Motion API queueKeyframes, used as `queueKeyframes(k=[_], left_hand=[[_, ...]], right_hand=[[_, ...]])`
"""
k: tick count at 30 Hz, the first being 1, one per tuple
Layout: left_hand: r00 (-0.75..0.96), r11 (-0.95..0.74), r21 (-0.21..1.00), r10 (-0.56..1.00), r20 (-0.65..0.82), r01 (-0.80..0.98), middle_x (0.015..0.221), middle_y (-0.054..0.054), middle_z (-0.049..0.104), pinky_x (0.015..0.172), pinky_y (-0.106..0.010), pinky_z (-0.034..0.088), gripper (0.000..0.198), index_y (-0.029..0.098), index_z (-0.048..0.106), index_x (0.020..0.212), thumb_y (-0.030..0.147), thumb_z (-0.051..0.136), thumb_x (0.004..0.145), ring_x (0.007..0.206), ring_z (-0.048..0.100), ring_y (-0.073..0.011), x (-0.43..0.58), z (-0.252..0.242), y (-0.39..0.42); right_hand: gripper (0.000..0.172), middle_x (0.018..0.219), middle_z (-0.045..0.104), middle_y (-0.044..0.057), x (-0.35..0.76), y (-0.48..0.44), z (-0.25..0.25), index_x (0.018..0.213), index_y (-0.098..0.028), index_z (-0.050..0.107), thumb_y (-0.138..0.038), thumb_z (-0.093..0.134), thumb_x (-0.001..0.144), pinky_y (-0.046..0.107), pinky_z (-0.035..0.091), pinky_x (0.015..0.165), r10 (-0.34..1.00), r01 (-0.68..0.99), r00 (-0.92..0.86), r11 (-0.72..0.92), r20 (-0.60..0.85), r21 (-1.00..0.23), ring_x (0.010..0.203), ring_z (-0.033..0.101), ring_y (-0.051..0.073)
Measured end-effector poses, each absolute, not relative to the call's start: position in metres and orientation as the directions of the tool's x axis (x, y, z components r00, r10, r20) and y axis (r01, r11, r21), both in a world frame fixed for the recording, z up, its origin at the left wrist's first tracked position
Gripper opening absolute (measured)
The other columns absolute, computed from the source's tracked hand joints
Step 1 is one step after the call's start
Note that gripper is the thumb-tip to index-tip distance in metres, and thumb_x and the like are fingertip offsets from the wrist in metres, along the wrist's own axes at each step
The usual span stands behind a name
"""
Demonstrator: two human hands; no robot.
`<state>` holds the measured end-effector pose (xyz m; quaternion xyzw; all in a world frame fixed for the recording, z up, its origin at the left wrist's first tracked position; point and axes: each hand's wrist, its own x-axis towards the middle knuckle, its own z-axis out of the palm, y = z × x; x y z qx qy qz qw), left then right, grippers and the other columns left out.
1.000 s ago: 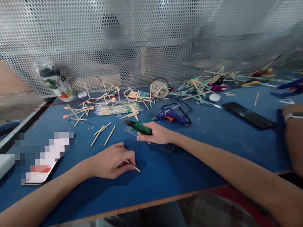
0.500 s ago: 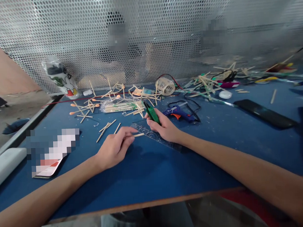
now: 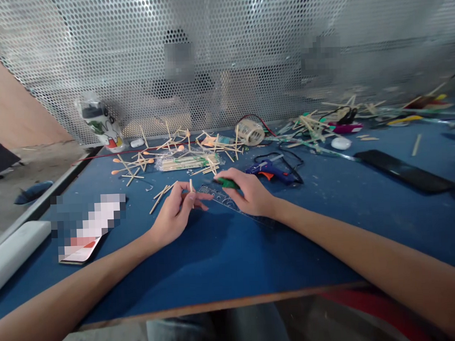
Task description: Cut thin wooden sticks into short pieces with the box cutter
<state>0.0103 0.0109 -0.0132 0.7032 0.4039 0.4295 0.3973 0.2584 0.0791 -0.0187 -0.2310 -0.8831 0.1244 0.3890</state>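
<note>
My left hand [image 3: 174, 212] pinches a short wooden stick [image 3: 191, 187] upright between thumb and fingers, just above the blue table [image 3: 223, 260]. My right hand [image 3: 250, 192] is closed on a green-handled cutter [image 3: 225, 182], held low and pointing left toward the stick. Both hands hover over a clear plastic ruler [image 3: 228, 204] lying flat on the table. The stick's tip and the cutter's tip are a few centimetres apart.
Loose sticks [image 3: 163, 192] lie left of my hands. Behind are a bag of sticks [image 3: 184, 162], a blue glue gun [image 3: 272, 170] with black cord, a black phone [image 3: 406, 170], a wrapped cup [image 3: 101, 125] and a perforated metal screen [image 3: 223, 56]. A pixelated flat object [image 3: 83, 227] lies at left.
My left hand moved forward and turned the stick from lying flat to upright. My right hand swung the cutter from pointing up to lying low, pointing left. Another person's arm at right is gone from view.
</note>
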Motion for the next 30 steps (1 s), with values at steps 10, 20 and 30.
queueKeyframes(k=[10,20,30], left_hand=[[0.352,-0.264,0.942,0.918,0.18,0.207,0.125,-0.012,0.078,0.074,-0.034,0.062,0.031,0.025,0.036,0.104,0.052,0.051,0.109,0.067,0.077,-0.0145,0.0111,-0.0157,0.0131],[0.338,-0.293,0.937,0.916,0.218,0.189,0.118,-0.01,0.08,0.079,-0.035,0.062,0.028,0.024,0.038,0.104,0.049,0.052,0.109,0.072,0.077,-0.0155,0.0102,-0.0181,0.0149],[0.33,-0.29,0.938,0.919,0.218,0.188,0.096,-0.006,0.08,0.067,-0.029,0.059,0.031,0.023,0.039,0.103,0.051,0.052,0.108,0.062,0.071,-0.0132,0.0115,-0.0172,0.0144]], right_hand=[[0.03,0.099,0.075,0.007,0.2488,0.0779,-0.0268,0.128,-0.018,0.054,-0.037,0.048,0.105,0.029,0.041,0.065,0.639,0.56,-0.518,0.756,0.569,-0.338,0.068,0.064,0.017],[0.034,0.116,0.077,0.005,0.2514,0.0756,-0.0238,0.135,-0.024,0.063,-0.028,0.051,0.104,0.028,0.046,0.072,0.561,0.487,-0.583,0.821,0.588,-0.3,0.09,0.071,0.017],[0.036,0.095,0.075,0.001,0.2518,0.0777,-0.0259,0.137,-0.025,0.068,-0.027,0.055,0.103,0.024,0.039,0.061,0.485,0.47,-0.565,0.854,0.668,-0.223,0.065,0.056,0.01]])
